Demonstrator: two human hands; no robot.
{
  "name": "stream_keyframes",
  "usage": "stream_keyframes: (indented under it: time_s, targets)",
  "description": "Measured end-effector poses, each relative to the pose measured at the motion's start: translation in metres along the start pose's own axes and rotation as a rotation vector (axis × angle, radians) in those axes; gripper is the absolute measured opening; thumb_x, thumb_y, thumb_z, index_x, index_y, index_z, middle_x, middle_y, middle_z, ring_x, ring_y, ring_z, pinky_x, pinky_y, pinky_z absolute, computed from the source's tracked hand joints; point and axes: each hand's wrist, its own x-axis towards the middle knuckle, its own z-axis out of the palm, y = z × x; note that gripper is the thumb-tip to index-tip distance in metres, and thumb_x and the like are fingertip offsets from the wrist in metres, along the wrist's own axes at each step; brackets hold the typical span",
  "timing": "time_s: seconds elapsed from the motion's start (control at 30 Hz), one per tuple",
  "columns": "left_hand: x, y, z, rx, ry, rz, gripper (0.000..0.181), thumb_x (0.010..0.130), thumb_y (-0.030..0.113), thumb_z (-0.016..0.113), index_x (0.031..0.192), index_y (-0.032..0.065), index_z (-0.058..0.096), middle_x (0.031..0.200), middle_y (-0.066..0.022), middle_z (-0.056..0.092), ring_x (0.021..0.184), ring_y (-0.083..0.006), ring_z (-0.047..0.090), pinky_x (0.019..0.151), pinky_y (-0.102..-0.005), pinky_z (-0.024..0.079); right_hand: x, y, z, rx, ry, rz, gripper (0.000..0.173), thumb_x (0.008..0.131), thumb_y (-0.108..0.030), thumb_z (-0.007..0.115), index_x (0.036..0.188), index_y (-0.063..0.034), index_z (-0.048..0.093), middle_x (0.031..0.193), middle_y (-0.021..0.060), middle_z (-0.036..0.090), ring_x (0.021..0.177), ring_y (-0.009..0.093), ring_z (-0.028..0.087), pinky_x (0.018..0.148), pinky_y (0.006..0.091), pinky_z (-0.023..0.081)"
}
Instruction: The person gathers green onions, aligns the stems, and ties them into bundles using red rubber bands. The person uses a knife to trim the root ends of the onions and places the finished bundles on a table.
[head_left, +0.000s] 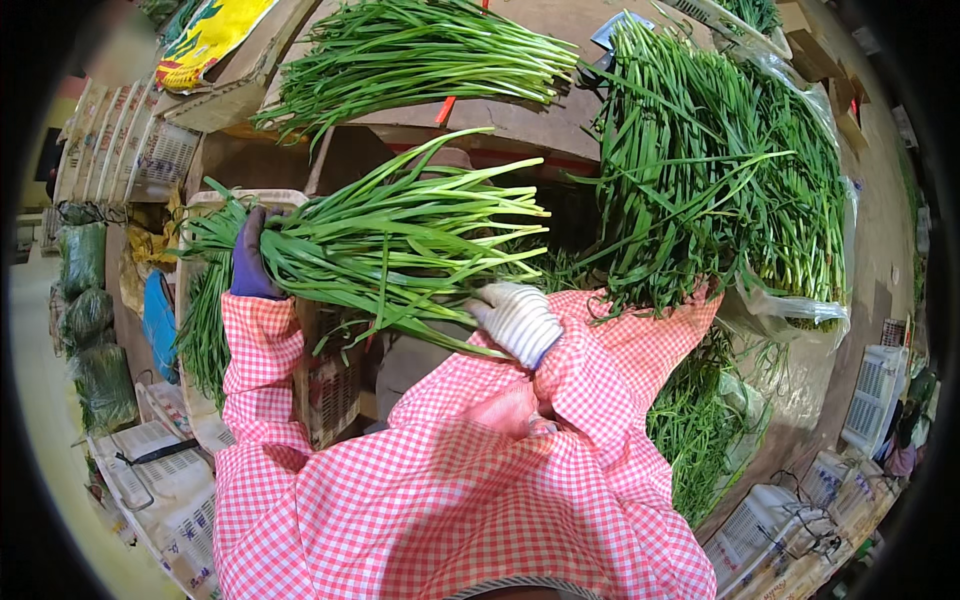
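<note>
My left hand (257, 259), in a purple and dark glove, grips a loose bunch of garlic chives (390, 232) near its leafy end. The pale stem ends fan out to the right, at uneven lengths. My right hand (517, 322), in a white striped glove, is at the lower stems of this bunch. Its fingertips are blurred, so whether they pinch any stem is unclear. Below my left hand, more chives (202, 322) hang over a pale plastic crate (247, 197). A large heap of chives (675, 165) lies to the right, partly across my checked sleeve.
Another chive bunch (435, 60) lies on the board (555, 127) ahead, over a red strip (445, 109). A metal tool (600, 64) with a dark handle is partly under the heap. Loose greens (690, 435) lie at lower right. Stacked crates (124, 142) and wrapped bundles (82, 259) stand left.
</note>
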Motion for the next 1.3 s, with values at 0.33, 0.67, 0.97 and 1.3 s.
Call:
stream_keyframes:
  time_s: [0.33, 0.67, 0.97, 1.3]
  targets:
    - [0.002, -0.001, -0.014, -0.019, -0.069, -0.093, 0.031, 0.094, 0.030, 0.041, 0.100, 0.0019, 0.054, 0.102, -0.0131, 0.060, 0.091, -0.0263, 0.058, 0.085, -0.0418, 0.048, -0.058, 0.113, -0.053, -0.027, 0.087, 0.453, 0.042, 0.073, -0.039, 0.063, 0.101, -0.0061, 0.063, 0.082, 0.0162, 0.065, 0.077, 0.031, 0.063, 0.071, 0.0389, 0.048]
    - [-0.040, 0.026, 0.060, -0.124, -0.212, 0.087, 0.031, 0.092, 0.031, 0.045, 0.091, 0.0027, 0.058, 0.089, -0.0104, 0.060, 0.093, -0.0276, 0.056, 0.092, -0.0454, 0.043, 0.000, -0.001, -0.103, 0.193, 0.536, -0.102, 0.052, 0.068, -0.037, 0.073, 0.106, -0.0046, 0.059, 0.091, 0.0154, 0.062, 0.084, 0.030, 0.061, 0.074, 0.0350, 0.049]
    - [-0.096, 0.027, 0.209, 0.199, -0.650, 0.451, 0.028, 0.092, 0.025, 0.042, 0.070, 0.0090, 0.036, 0.071, -0.0032, 0.038, 0.065, -0.0136, 0.035, 0.072, -0.0312, 0.036, 0.044, -0.136, -0.164, 0.424, 0.252, -0.533, 0.084, 0.061, -0.048, 0.072, 0.124, 0.0004, 0.043, 0.104, 0.0235, 0.058, 0.099, 0.038, 0.056, 0.083, 0.0408, 0.046]
    - [-0.071, -0.012, 0.278, 0.273, -0.689, 0.330, 0.025, 0.093, 0.021, 0.045, 0.109, 0.0033, 0.053, 0.099, -0.0052, 0.052, 0.088, -0.0140, 0.049, 0.082, -0.0283, 0.040, 0.011, -0.113, -0.140, 0.914, 0.341, -0.317, 0.058, 0.076, -0.025, 0.068, 0.124, -0.0058, 0.042, 0.115, 0.0097, 0.057, 0.102, 0.022, 0.055, 0.092, 0.0343, 0.043]
